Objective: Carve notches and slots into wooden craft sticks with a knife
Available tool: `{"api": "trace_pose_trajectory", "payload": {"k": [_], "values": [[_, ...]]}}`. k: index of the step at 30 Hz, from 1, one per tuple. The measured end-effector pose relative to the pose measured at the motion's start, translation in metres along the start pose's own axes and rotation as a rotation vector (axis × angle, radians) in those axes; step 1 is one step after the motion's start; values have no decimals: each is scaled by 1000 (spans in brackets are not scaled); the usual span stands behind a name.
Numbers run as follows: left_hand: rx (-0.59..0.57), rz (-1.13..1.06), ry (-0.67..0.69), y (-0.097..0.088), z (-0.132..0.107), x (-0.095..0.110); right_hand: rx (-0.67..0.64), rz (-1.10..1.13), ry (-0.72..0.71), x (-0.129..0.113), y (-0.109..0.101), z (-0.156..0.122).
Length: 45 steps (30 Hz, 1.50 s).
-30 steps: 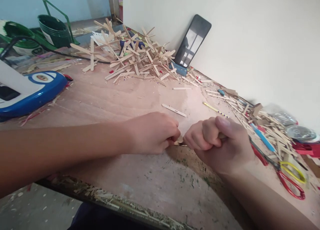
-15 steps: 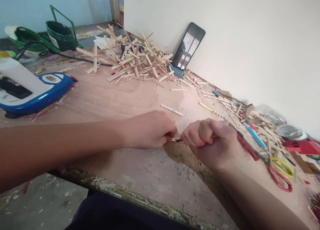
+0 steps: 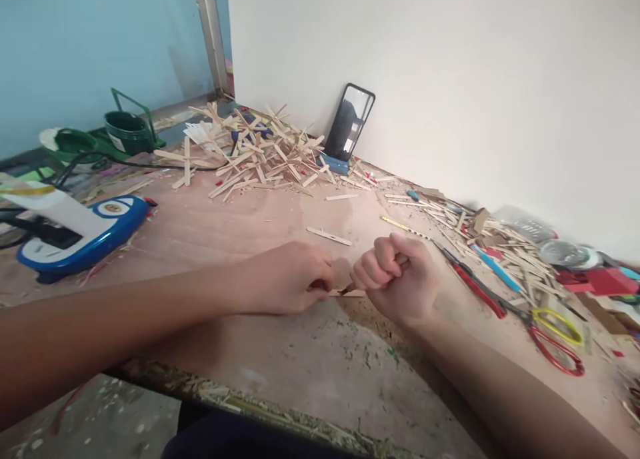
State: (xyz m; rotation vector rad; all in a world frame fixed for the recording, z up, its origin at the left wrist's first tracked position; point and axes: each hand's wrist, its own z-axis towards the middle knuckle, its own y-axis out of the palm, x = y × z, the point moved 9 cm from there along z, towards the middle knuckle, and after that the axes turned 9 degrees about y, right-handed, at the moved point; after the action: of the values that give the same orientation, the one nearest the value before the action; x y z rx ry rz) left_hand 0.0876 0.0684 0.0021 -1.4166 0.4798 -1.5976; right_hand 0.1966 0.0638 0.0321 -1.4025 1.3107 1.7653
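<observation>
My left hand rests on the worn wooden table, fingers pinched on a thin wooden stick that lies flat between both hands. My right hand is closed in a fist around a small tool whose dark tip meets the stick; the tool's body is hidden in the fist. The two hands almost touch near the table's middle.
A loose stick lies just beyond my hands. A heap of wooden sticks and a phone leaning on the wall are at the back. Pliers, scissors and scraps lie right; a blue-white device left.
The camera has tilted up and shifted, so everything sits lower and smaller in view. Both hands stay closed at the same spot on the stick, with the tool tip slightly more exposed.
</observation>
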Motion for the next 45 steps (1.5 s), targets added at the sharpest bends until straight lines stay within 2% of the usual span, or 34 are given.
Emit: {"api": "trace_pose_trajectory", "payload": {"k": [15, 30, 45], "values": [[9, -6, -10, 2, -3, -3, 22, 44, 7, -2, 7, -6], [0, 24, -5, -3, 1, 3, 20, -33, -35, -3, 10, -9], [-40, 48, -21, 0, 2, 2, -22, -118, 23, -5, 13, -9]]}}
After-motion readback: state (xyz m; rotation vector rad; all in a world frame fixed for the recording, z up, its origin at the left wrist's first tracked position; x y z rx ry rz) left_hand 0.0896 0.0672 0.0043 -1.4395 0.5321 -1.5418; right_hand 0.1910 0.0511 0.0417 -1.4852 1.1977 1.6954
